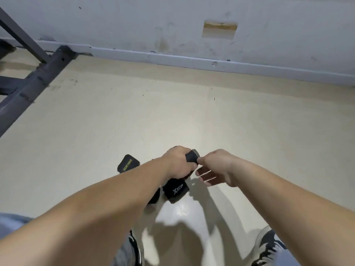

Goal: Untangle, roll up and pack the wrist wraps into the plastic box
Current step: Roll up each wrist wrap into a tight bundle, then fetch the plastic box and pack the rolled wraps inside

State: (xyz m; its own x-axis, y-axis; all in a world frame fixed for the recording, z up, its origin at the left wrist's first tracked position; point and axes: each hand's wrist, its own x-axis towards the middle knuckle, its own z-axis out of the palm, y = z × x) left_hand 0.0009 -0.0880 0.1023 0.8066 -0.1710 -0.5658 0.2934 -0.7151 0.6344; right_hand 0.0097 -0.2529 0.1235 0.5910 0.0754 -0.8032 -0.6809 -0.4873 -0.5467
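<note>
A: What fills most of the view?

B: The pale floor point(107, 120), running far beyond the fingers to a scuffed grey wall point(134, 22). A dark metal frame point(28, 83) stands well off, out past the left hand's side.

A: And the hands?

B: The left hand point(178, 162) has its fingers wrapped around a black rolled wrist wrap point(192, 156), whose end sticks out past the thumb. The right hand point(215, 167) pinches that roll's edge between thumb and forefinger; its other fingers point(204, 174) hang loosely spread below.

A: Any other wraps?

B: A black wrap marked XTEP point(175, 191) lies on the floor just under the left fingers. Another with yellow lettering point(127, 163) lies beside the left wrist.
</note>
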